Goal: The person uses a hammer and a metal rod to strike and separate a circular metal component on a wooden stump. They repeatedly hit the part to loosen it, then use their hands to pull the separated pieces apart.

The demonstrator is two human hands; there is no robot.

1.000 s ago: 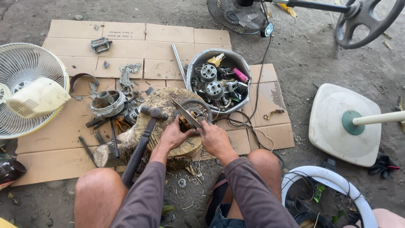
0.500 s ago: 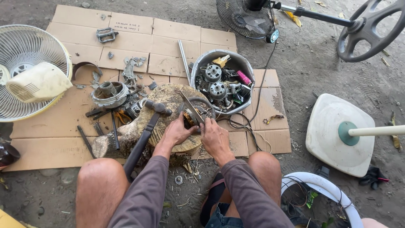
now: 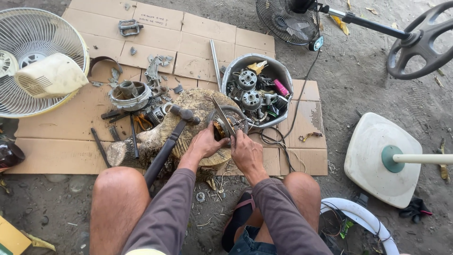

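Bare dirt ground lies under a patchwork of flattened cardboard point(image 3: 198, 33), and at its near edge sits a wood stump point(image 3: 198, 101) used as a work block. On the stump, right of centre, rests a round motor core point(image 3: 230, 123) with copper windings showing. The left hand point(image 3: 205, 144) is curled against the core from about 8 o'clock, fingers closed on its rim. The right hand point(image 3: 246, 153) comes in from 5 o'clock, gripped narrow around the lower end of a long flat blade point(image 3: 222, 115) whose tip slants up toward 11 o'clock across the core — whether the edge sits in the windings I cannot tell.

A hammer point(image 3: 172, 137) lies across the stump at 9 o'clock from the core, head up, handle running down toward the left knee. At 1 o'clock, just beside the stump, a metal basin point(image 3: 233, 66) holds motors and small parts. At 10 o'clock a round metal housing point(image 3: 128, 94) sits among loose hand tools and scraps.

Farther out at 9 o'clock lies a white fan guard point(image 3: 42, 33) with a cream motor cover point(image 3: 52, 75) on it — well apart from the hands. At 3 o'clock is a white fan base point(image 3: 373, 156) with its pole, and at 12 o'clock a dark fan head point(image 3: 285, 21).
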